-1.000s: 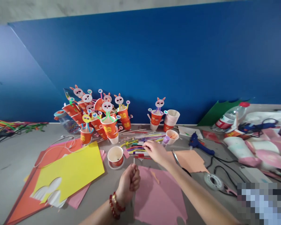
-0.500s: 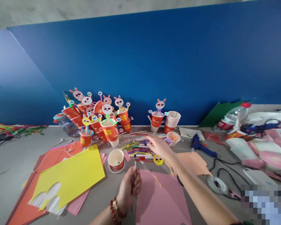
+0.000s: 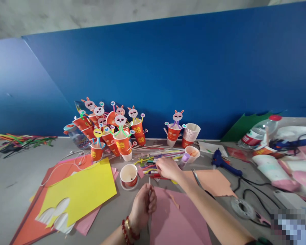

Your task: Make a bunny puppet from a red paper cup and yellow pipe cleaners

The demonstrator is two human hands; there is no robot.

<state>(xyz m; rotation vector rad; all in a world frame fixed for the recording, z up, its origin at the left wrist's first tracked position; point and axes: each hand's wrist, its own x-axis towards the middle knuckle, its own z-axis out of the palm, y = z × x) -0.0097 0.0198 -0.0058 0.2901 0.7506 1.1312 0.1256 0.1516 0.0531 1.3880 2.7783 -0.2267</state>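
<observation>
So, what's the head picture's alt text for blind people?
A person's left hand grips a thin pale stick by pink paper; the right hand is over slim colourful markers. Behind are orange paper cups, some with rabbit faces.

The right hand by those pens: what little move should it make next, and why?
Perhaps the right hand should pinch one item from the pile of pens and pipe cleaners. Its fingertips are right at the pile; whether they grip anything cannot be told. The left hand is closed around a thin pale stick, so the right seems freer.
</observation>
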